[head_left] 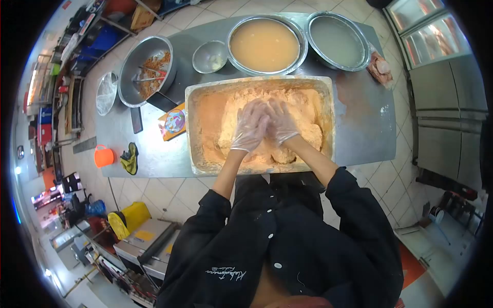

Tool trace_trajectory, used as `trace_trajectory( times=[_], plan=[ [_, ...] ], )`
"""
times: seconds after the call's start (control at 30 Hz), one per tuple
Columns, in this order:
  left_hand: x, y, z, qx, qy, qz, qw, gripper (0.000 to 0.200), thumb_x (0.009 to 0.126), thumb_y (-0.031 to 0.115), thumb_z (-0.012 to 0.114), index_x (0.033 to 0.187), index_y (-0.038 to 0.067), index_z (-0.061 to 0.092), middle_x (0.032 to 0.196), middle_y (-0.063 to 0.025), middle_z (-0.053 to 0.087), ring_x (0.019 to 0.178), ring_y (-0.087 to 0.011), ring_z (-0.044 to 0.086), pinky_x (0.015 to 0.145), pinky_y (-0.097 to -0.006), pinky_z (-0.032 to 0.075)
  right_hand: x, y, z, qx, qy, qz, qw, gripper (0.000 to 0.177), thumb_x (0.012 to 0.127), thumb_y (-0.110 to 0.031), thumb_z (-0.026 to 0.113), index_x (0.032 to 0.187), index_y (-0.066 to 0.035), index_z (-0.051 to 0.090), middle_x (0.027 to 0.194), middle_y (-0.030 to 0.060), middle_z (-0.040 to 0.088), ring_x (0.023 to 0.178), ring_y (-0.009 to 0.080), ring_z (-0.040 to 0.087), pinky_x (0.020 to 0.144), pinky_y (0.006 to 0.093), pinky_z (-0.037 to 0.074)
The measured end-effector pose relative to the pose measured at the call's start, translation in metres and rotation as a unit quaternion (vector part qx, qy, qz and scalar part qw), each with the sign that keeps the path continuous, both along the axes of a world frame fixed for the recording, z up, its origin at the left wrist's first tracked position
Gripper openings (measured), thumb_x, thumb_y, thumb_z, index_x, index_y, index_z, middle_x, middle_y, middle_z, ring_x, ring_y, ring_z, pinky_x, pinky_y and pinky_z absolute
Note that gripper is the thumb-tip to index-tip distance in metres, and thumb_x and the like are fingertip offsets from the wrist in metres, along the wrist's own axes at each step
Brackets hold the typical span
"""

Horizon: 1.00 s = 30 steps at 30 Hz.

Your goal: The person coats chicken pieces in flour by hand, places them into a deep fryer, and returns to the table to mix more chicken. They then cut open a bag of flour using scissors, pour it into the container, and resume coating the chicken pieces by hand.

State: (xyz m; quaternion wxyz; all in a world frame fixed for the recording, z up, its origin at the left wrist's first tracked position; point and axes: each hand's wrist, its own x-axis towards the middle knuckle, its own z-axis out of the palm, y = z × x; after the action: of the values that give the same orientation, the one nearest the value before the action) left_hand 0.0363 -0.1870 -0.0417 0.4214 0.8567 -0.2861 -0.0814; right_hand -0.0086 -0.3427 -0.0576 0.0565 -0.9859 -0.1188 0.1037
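A large rectangular metal tray (195, 97) holds orange-tan breading flour with coated pieces (308, 134) lying in it. Both hands wear thin clear gloves and press together over the middle of the tray. My left hand (250, 128) and my right hand (280, 122) overlap, fingers curled down into the flour on a coated piece. What lies under the palms is hidden.
On the steel table (367, 123) stand a big bowl of orange batter (264, 45), a bowl of pale liquid (336, 41), a small empty bowl (209, 56), a pot with utensils (146, 69), an orange cup (103, 156) and a yellow-black cloth (130, 158). Steel fridges (447, 102) stand on the right.
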Motion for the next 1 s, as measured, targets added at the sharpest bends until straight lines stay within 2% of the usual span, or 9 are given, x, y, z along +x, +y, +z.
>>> trace_trajectory(
  times=[0.07, 0.17, 0.3, 0.43, 0.63, 0.77, 0.87, 0.93, 1.0],
  plan=[
    [-0.005, -0.002, -0.014, 0.186, -0.101, 0.029, 0.977, 0.059, 0.092, 0.040, 0.058, 0.145, 0.019, 0.044, 0.151, -0.0185, 0.036, 0.140, -0.0387, 0.033, 0.114, -0.0590, 0.021, -0.001, -0.016, 0.014, 0.106, 0.023, -0.089, 0.990, 0.067, 0.094, -0.043, 0.051, 0.153, -0.017, 0.032, 0.161, 0.0109, 0.025, 0.148, 0.0372, 0.021, 0.118, 0.0563, 0.016],
    [0.002, 0.009, -0.019, 0.210, -0.068, 0.074, 0.972, 0.072, 0.090, 0.050, 0.060, 0.151, 0.020, 0.035, 0.154, -0.0182, 0.031, 0.144, -0.0377, 0.026, 0.114, -0.0664, 0.012, -0.013, -0.035, 0.001, 0.152, 0.029, -0.211, 0.965, 0.068, 0.096, -0.046, 0.049, 0.154, -0.017, 0.028, 0.162, 0.0094, 0.022, 0.149, 0.0360, 0.019, 0.118, 0.0578, 0.014],
    [0.023, 0.034, -0.048, 0.199, 0.103, 0.187, 0.956, 0.090, 0.090, 0.062, 0.052, 0.155, 0.009, 0.021, 0.160, -0.0213, 0.019, 0.148, -0.0390, 0.018, 0.120, -0.0511, 0.015, -0.014, -0.052, -0.013, 0.148, 0.022, -0.455, 0.878, 0.085, 0.094, -0.055, 0.048, 0.156, -0.007, 0.015, 0.159, 0.0201, 0.024, 0.147, 0.0362, 0.024, 0.119, 0.0436, 0.024],
    [0.055, 0.035, -0.038, 0.315, 0.317, 0.192, 0.874, 0.100, 0.089, 0.079, 0.028, 0.150, -0.001, 0.033, 0.157, -0.0257, 0.026, 0.146, -0.0384, 0.024, 0.120, -0.0414, 0.020, 0.015, -0.061, 0.013, 0.171, 0.215, -0.517, 0.811, 0.097, 0.086, -0.067, 0.055, 0.150, 0.001, 0.030, 0.138, 0.0289, 0.051, 0.129, 0.0373, 0.051, 0.107, 0.0400, 0.041],
    [0.075, 0.035, -0.016, 0.166, 0.424, 0.135, 0.880, 0.107, 0.086, 0.084, 0.023, 0.150, -0.001, 0.033, 0.155, -0.0234, 0.033, 0.145, -0.0336, 0.029, 0.118, -0.0407, 0.022, 0.017, -0.067, -0.011, 0.403, 0.241, -0.556, 0.685, 0.088, 0.079, -0.064, 0.069, 0.139, -0.001, 0.052, 0.136, 0.0256, 0.056, 0.128, 0.0335, 0.052, 0.106, 0.0387, 0.040],
    [0.086, 0.056, -0.064, 0.106, 0.326, 0.072, 0.937, 0.105, 0.085, 0.086, 0.026, 0.153, 0.006, 0.028, 0.154, -0.0220, 0.035, 0.143, -0.0346, 0.033, 0.117, -0.0389, 0.023, 0.021, -0.064, -0.021, 0.527, 0.293, -0.486, 0.633, 0.079, 0.081, -0.057, 0.071, 0.137, -0.005, 0.056, 0.141, 0.0218, 0.053, 0.132, 0.0315, 0.047, 0.110, 0.0403, 0.034],
    [0.091, 0.055, -0.069, -0.015, 0.458, 0.167, 0.873, 0.081, 0.094, 0.070, 0.035, 0.149, 0.011, 0.039, 0.149, -0.0204, 0.044, 0.135, -0.0345, 0.044, 0.111, -0.0378, 0.032, 0.033, -0.065, -0.040, 0.500, 0.380, -0.463, 0.626, 0.072, 0.083, -0.047, 0.072, 0.140, -0.008, 0.053, 0.146, 0.0189, 0.048, 0.136, 0.0317, 0.042, 0.113, 0.0425, 0.029],
    [0.097, 0.077, -0.096, 0.192, 0.340, 0.021, 0.920, 0.052, 0.099, 0.046, 0.043, 0.137, 0.012, 0.051, 0.134, -0.0180, 0.057, 0.120, -0.0318, 0.056, 0.100, -0.0364, 0.043, 0.034, -0.074, -0.083, 0.464, 0.408, -0.391, 0.682, 0.072, 0.081, -0.043, 0.072, 0.137, 0.000, 0.054, 0.143, 0.0241, 0.050, 0.130, 0.0329, 0.048, 0.110, 0.0399, 0.034],
    [0.097, 0.069, -0.074, 0.294, 0.299, -0.029, 0.907, 0.042, 0.098, 0.036, 0.043, 0.130, 0.011, 0.054, 0.126, -0.0175, 0.061, 0.114, -0.0309, 0.059, 0.094, -0.0370, 0.046, 0.039, -0.056, -0.023, 0.390, 0.351, -0.420, 0.741, 0.073, 0.078, -0.041, 0.072, 0.133, 0.004, 0.055, 0.136, 0.0272, 0.054, 0.124, 0.0342, 0.053, 0.106, 0.0390, 0.039]
  ],
)
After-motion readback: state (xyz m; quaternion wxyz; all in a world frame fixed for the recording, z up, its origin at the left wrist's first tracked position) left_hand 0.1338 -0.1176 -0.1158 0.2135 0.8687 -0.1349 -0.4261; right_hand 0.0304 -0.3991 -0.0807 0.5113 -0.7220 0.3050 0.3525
